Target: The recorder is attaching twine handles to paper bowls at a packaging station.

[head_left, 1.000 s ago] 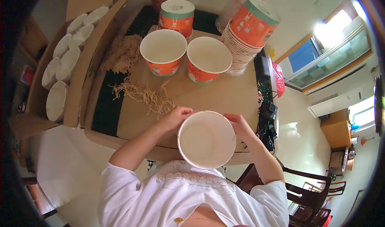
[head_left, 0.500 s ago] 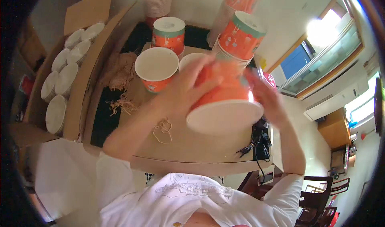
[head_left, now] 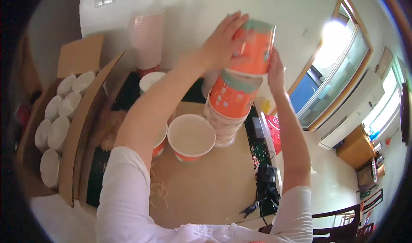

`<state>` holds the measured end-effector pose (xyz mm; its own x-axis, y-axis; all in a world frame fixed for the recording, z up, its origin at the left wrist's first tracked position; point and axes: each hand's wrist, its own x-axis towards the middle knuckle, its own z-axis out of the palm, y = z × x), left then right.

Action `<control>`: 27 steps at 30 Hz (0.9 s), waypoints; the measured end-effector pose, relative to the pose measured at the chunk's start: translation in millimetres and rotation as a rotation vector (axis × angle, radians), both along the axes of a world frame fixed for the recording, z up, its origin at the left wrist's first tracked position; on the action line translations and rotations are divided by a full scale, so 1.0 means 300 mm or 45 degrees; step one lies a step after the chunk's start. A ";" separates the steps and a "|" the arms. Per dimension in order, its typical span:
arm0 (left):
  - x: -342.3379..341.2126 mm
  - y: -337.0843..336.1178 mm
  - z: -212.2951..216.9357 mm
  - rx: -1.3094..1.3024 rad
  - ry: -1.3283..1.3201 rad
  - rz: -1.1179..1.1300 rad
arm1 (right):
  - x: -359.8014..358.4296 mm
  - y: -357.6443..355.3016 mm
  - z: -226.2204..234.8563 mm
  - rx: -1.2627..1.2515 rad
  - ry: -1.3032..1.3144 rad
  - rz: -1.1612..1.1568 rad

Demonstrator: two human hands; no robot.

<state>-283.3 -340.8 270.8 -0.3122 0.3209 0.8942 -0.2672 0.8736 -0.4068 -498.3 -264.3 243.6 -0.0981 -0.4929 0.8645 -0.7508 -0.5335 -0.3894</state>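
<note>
open brown cardboard box point(head_left: 81, 114) at left, holding white round lids point(head_left: 58, 127)

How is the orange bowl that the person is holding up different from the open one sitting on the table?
The held bowl is upside down, gripped between the left hand and right hand above a tall stack. The open bowl stands upright on the table, its white inside showing; the held bowl shows only its orange outside. Both look like the same orange paper bowl.

The left forearm point(head_left: 146, 110) is hiding most of an orange paper bowl point(head_left: 161, 142) beside the open bowl point(head_left: 191, 136); motion is blurring the raised cup point(head_left: 253, 47).
</note>
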 end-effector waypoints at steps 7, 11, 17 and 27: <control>0.003 0.065 -0.176 0.176 -0.303 -0.044 | -0.071 0.018 -0.319 0.101 -0.131 0.117; 0.071 0.144 -0.305 0.195 -0.671 0.153 | -0.094 0.120 -0.485 0.422 -0.065 0.058; 0.107 0.239 -0.335 0.354 -0.698 0.222 | -0.018 0.358 -0.538 0.631 0.072 -0.208; 0.468 0.687 -0.610 1.109 0.113 0.293 | 0.439 0.477 -0.629 0.604 0.929 0.281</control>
